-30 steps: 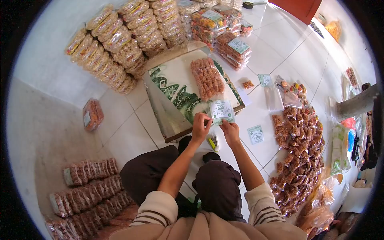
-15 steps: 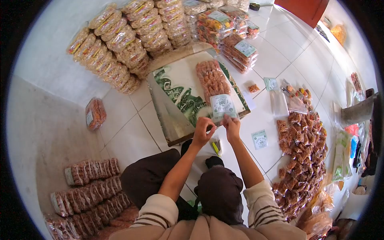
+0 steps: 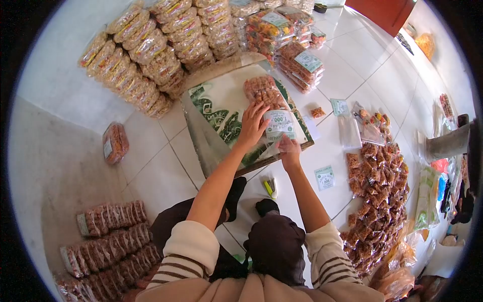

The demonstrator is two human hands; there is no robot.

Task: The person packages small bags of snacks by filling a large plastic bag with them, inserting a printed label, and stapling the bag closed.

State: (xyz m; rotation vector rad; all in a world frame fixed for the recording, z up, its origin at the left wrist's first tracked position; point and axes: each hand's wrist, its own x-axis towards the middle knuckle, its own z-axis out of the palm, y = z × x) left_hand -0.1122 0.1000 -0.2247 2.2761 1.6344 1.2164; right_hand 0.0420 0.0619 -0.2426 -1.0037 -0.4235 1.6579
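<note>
A clear plastic bag [image 3: 264, 89] packed with small brown snack packets lies on the flat white and green box [image 3: 216, 98]. A printed label [image 3: 279, 123] shows at its near end. My left hand [image 3: 252, 126] rests on the left side of the bag, its fingers stretched out over the snacks and the label's edge. At the bag's near end, my right hand [image 3: 289, 149] pinches the loose plastic by the label. On the floor between my feet and the box lies a yellow-green and white stapler-like tool [image 3: 270, 187].
Stacks of packed snack bags [image 3: 146, 45] line the back wall. A large pile of small brown packets [image 3: 377, 196] spreads at the right, near loose labels [image 3: 325, 177] and clear bags [image 3: 350, 132]. Filled packs [image 3: 105, 246] lie at lower left.
My left hand has moved from the bag's near edge up onto its left side, and its fingers have spread. My right hand stays at the near end. The bag's far end sits slightly nearer.
</note>
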